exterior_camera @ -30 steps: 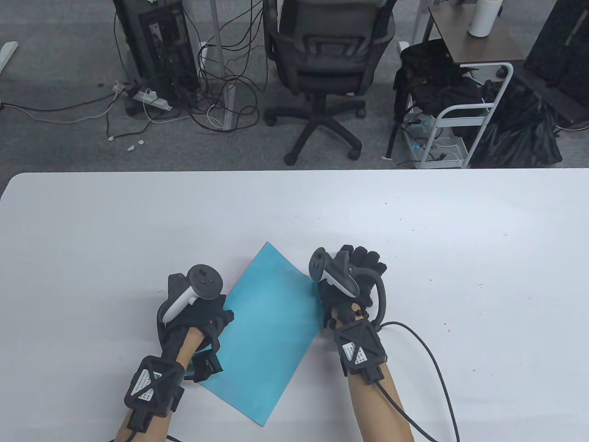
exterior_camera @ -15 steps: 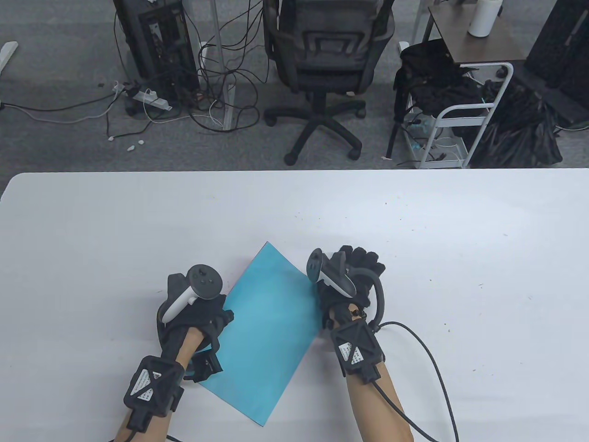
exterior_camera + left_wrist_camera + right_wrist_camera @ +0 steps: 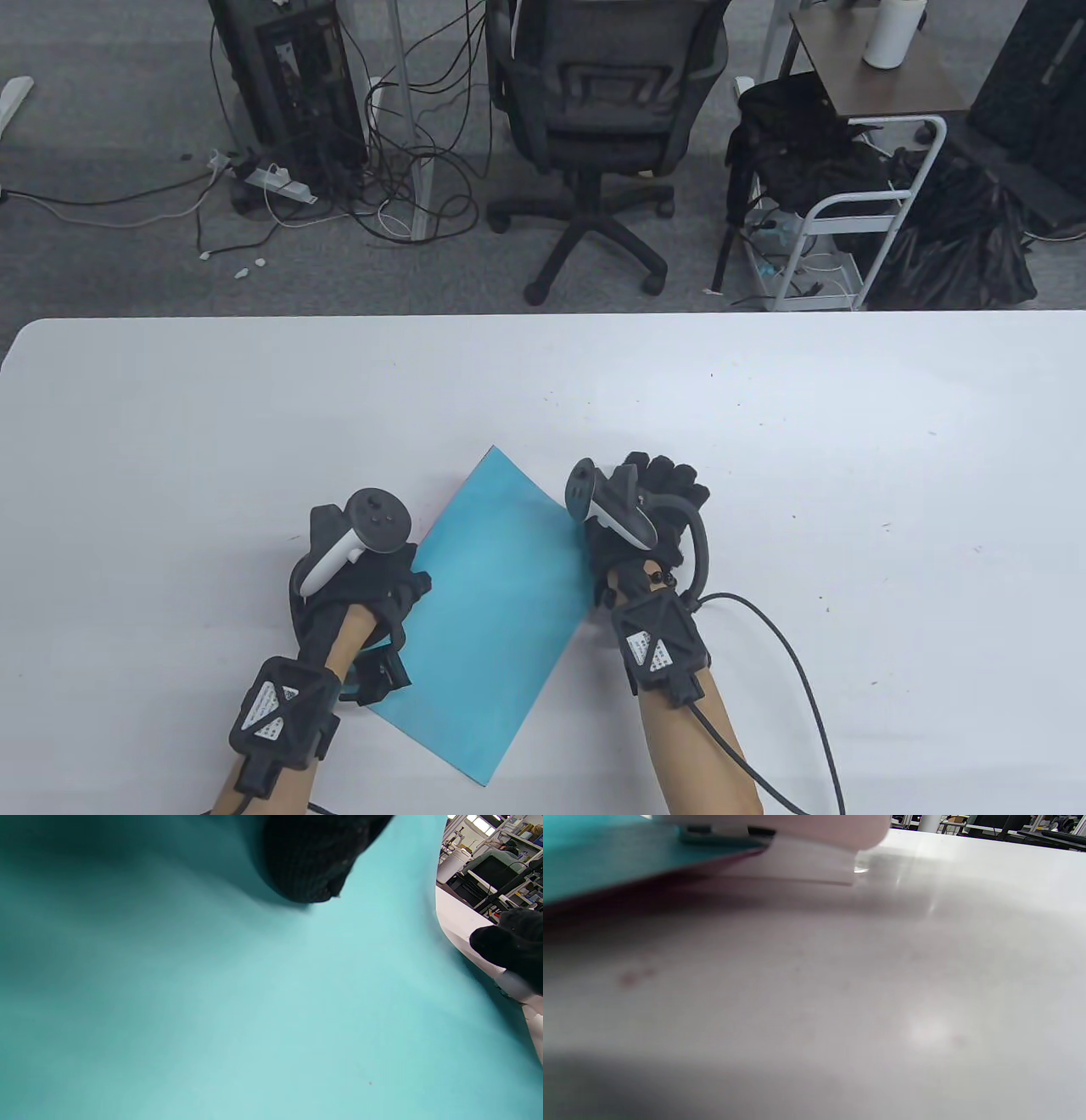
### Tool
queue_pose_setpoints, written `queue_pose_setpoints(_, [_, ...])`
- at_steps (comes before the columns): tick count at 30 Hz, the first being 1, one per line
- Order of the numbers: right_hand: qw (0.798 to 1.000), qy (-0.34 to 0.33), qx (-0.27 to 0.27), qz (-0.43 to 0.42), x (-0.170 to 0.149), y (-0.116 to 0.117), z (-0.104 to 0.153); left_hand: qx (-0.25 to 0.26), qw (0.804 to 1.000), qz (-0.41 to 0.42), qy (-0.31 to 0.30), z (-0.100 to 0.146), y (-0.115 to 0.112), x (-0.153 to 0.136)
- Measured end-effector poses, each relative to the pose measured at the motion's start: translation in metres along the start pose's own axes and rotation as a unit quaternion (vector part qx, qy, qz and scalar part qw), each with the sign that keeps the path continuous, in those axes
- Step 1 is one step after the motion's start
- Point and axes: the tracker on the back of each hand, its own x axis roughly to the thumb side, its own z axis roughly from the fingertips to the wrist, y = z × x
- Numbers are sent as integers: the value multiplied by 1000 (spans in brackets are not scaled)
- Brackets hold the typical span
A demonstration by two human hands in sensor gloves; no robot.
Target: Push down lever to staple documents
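almost nothing has moved since the earlier frames: both hands sit where they were, the right hand (image 3: 649,518) only a touch nearer the blue documents (image 3: 496,603). these lie slanted near the front edge of the bench (image 3: 170,407), a flat teal sheaf with a dark red underside showing in the right wrist view. the right hand is curled over the sheaf's right edge, where a pale stapler (image 3: 797,840) straddles the paper; whether its fingers grip or just press i cannot tell. the left hand (image 3: 356,586) rests on the left edge, one of its fingers (image 3: 309,861) flat on the paper, holding it down. the lever looks to be under load, but no staple is visible, so the press seems underway rather than finished
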Motion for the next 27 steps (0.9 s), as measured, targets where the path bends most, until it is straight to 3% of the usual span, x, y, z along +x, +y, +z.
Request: queue_pose_setpoints(27, [999, -17, -43, 9, -3, -4, -1, 1, 1000, -3, 1, 0, 0, 0])
